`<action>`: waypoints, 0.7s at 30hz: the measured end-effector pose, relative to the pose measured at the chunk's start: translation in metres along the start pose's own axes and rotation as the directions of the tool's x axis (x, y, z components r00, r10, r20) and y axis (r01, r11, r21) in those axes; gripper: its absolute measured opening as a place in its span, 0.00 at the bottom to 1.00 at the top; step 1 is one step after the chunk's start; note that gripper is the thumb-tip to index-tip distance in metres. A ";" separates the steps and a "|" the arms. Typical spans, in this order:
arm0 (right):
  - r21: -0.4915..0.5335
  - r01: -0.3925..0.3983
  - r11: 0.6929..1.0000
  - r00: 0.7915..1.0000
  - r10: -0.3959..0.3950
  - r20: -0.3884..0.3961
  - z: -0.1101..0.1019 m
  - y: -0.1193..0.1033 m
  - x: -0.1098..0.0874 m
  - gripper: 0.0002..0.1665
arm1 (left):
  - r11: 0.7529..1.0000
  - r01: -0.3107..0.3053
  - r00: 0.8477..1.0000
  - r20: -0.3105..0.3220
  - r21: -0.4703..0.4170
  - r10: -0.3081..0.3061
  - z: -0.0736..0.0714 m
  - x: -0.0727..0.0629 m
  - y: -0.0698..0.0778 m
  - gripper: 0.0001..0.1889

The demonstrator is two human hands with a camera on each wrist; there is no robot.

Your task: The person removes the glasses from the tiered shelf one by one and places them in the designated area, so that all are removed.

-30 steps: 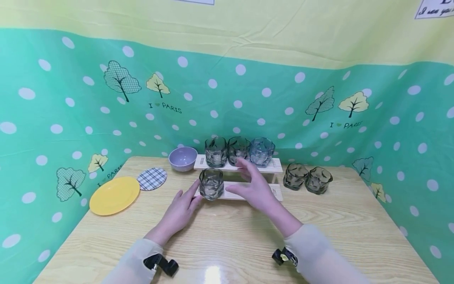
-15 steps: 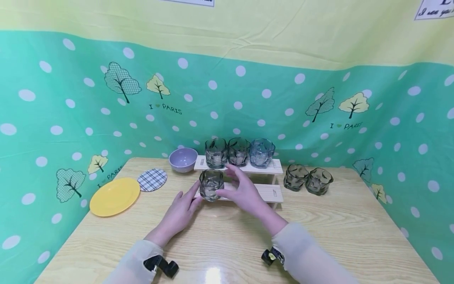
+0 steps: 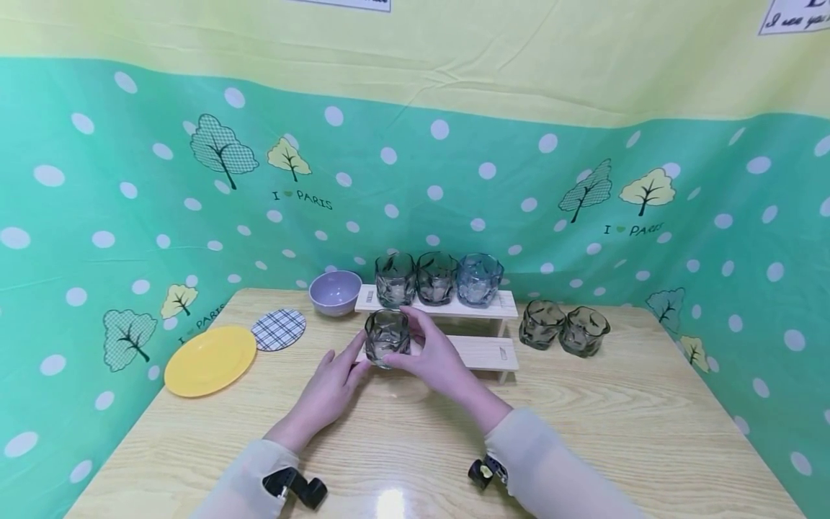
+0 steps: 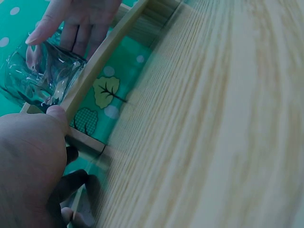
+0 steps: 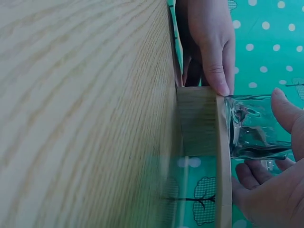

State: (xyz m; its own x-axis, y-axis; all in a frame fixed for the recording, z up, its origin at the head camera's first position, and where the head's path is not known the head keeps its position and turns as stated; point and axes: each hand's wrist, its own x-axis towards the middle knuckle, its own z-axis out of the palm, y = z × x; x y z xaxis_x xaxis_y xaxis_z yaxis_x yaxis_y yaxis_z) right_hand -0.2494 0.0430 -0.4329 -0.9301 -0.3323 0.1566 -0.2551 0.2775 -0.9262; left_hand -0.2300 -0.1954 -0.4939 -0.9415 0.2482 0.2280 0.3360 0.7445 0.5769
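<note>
A dark grey faceted glass tumbler (image 3: 387, 333) stands upright at the left end of the lower shelf (image 3: 486, 352) of a two-step wooden rack. My right hand (image 3: 442, 360) is around its right side, thumb in front and fingers behind. In the right wrist view, the tumbler (image 5: 256, 126) lies between that thumb and the fingers. My left hand (image 3: 327, 393) grips the shelf's left end; in the left wrist view its thumb (image 4: 57, 114) is by the corner and the fingers curl beneath. On the upper shelf (image 3: 447, 310) stand two grey tumblers (image 3: 395, 277) and a bluish one (image 3: 480, 280).
Two brownish-grey tumblers (image 3: 541, 323) stand on the table right of the rack. To its left are a purple bowl (image 3: 334, 293), a checked round coaster (image 3: 279, 329) and a yellow plate (image 3: 210, 360). A green dotted cloth (image 3: 434, 191) hangs behind the wooden table (image 3: 583, 418).
My right hand has moved left along the lower shelf and come around the dark tumbler. The left hand has stayed at the shelf's end.
</note>
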 end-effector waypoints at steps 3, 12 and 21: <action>0.009 -0.001 1.000 1.000 0.001 -0.003 0.002 0.000 0.001 0.62 | 1.000 0.004 1.000 0.003 0.001 -0.004 0.000 0.000 0.000 0.34; 0.017 -0.012 1.000 1.000 0.013 -0.017 0.006 0.004 0.006 0.60 | 1.000 0.006 1.000 0.015 -0.001 -0.006 0.000 0.000 -0.001 0.34; 0.028 -0.005 1.000 1.000 0.006 -0.025 0.009 0.009 0.008 0.55 | 1.000 -0.006 1.000 0.002 -0.002 0.006 0.001 0.001 -0.003 0.34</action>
State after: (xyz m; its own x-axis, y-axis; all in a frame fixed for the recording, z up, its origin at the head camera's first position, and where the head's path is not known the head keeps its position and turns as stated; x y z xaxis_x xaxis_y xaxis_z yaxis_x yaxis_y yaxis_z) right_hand -0.2568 0.0345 -0.4427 -0.9379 -0.3079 0.1600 -0.2431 0.2538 -0.9362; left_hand -0.2316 -0.1965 -0.4965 -0.9394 0.2545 0.2299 0.3421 0.7417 0.5769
